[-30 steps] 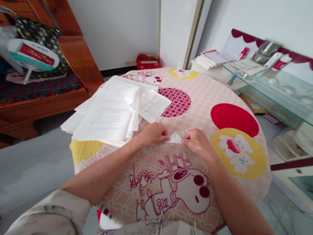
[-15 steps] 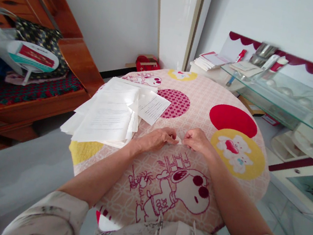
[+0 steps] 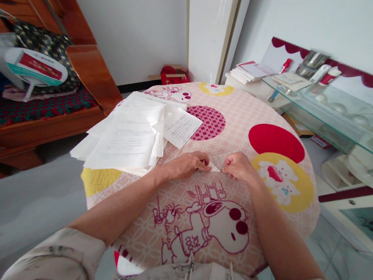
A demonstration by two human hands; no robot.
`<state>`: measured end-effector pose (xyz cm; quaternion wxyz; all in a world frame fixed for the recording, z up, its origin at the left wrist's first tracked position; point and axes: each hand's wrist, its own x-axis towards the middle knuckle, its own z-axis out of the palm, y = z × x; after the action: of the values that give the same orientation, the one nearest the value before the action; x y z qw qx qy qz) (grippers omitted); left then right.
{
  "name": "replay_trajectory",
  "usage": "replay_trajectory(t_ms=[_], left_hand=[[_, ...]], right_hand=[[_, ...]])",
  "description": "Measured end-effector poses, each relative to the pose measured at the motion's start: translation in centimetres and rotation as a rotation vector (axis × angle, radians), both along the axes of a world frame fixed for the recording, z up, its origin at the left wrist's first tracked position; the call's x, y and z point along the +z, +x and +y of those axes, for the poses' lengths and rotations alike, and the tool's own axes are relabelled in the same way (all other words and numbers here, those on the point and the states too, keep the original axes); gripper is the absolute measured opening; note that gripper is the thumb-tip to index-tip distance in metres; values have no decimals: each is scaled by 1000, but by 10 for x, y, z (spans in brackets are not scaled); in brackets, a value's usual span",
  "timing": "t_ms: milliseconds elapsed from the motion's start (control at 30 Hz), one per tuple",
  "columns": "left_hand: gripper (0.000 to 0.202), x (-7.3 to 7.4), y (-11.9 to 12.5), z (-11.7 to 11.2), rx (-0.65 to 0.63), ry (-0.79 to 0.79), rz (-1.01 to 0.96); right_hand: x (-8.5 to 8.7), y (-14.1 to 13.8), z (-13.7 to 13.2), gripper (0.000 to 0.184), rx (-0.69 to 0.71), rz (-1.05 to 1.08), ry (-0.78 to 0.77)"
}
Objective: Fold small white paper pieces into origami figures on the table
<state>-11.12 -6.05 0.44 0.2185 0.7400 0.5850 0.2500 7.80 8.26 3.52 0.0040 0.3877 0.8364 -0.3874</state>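
A small folded piece of white paper lies low over the tablecloth, between my two hands. My left hand is closed, thumb and fingers pinching the paper's left end. At the paper's right end, my right hand is closed too, its curled fingers pressing on the tip. Much of the paper is hidden under the fingers. Left of my hands lies a loose pile of white printed sheets, some with torn edges. A smaller printed sheet sticks out from the pile's right side.
The round table wears a pink patterned cloth. Left is a wooden bench bearing a bag and a round fan. At right, a glass shelf holds cups and papers. A red item stands on the floor behind.
My right hand has slid slightly to the right along the paper, and more of the paper shows between my hands. My left hand stays in place.
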Motion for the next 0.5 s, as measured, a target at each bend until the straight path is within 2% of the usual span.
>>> replay_trajectory(t_ms=[167, 267, 400, 500], left_hand=[[35, 1, -1, -1, -40, 52, -6], [37, 3, -2, -1, -13, 75, -40], [28, -1, -7, 0, 135, 62, -58], [27, -4, -9, 1, 177, 43, -99]], right_hand=[[-2, -7, -12, 12, -20, 283, -147], [-5, -17, -23, 13, 3, 268, -217], [-5, -26, -30, 10, 26, 173, -89], [-3, -29, -32, 10, 77, 125, 39]])
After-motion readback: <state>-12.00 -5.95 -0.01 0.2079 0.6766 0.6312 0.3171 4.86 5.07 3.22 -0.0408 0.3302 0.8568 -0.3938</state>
